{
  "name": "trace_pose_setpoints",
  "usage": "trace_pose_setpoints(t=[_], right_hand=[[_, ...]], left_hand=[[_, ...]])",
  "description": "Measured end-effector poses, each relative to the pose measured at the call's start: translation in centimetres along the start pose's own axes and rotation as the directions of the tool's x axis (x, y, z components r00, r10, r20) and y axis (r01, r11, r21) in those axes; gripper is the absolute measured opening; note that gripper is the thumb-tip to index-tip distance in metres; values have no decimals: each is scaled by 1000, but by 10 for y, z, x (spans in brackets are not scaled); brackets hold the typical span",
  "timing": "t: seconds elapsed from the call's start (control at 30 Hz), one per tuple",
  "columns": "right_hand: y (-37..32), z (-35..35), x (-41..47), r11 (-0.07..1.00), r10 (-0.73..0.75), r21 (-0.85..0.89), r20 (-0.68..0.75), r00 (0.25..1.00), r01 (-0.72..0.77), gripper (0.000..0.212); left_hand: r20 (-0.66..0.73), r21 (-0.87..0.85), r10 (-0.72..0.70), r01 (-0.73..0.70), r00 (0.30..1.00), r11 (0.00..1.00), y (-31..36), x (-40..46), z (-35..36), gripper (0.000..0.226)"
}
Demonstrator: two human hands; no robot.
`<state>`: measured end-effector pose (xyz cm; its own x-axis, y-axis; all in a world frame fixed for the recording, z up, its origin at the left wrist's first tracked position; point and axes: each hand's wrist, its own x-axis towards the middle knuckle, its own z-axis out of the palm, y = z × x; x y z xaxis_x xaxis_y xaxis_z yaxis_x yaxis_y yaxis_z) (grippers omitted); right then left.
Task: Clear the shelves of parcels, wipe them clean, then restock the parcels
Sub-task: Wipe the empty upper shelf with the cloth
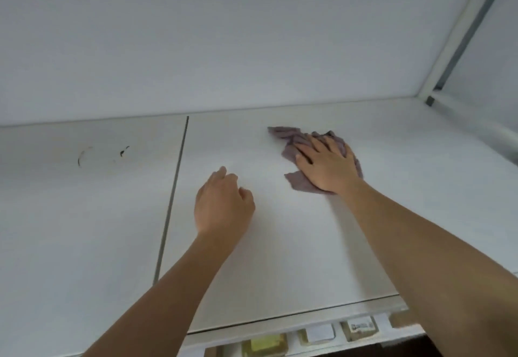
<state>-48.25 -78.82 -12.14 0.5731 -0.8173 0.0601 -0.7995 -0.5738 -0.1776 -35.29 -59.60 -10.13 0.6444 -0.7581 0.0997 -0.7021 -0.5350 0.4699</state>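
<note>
Wiping is under way — the right hand (329, 166) is pressing flat, fingers spread, on the purple cloth (301, 143) toward the back right of the bare shelf (280, 244). The left hand (222, 202) is hovering loosely curled, holding nothing. Next target, likely — the dark marks (103, 154) left of the seam; parcels (358, 327) are waiting below.

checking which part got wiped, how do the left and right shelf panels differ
The left shelf panel carries dark smudges; the right shelf panel looks unmarked. The right one has the purple cloth pressed flat under the right hand, while the left one is bare. Both are white and hold no parcels.
</note>
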Motion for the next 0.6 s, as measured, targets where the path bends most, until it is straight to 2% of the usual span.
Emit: trace_pose_setpoints(t=[0.1, 0.2, 0.27, 0.4, 0.5, 0.6], right_hand=[[108, -17, -20, 966, 255, -35, -7, 967, -255, 50], [199, -30, -58, 889, 454, -48, -31, 891, -455, 56], [229, -34, -68, 834, 547, -62, -44, 836, -549, 62], [223, -48, -25, 713, 701, -24, -7, 713, -701, 58], [206, -46, 29, 747, 664, -33, 44, 746, -664, 59], [151, -25, 78, 878, 476, -76, 47, 878, -472, 57]], left_hand=[[56, 24, 33, -35, 998, 999, 26, 17, 20, 37], [65, 13, 74, -75, 995, 997, 50, 29, 37, 43], [58, 11, 92, -93, 994, 996, 60, 39, 43, 44], [-7, 29, 75, -75, 997, 997, 54, 59, 36, 45], [-91, 75, 53, -46, 994, 996, 28, 69, 23, 47], [-141, 102, -13, 28, 990, 994, -5, 69, 9, 47]])
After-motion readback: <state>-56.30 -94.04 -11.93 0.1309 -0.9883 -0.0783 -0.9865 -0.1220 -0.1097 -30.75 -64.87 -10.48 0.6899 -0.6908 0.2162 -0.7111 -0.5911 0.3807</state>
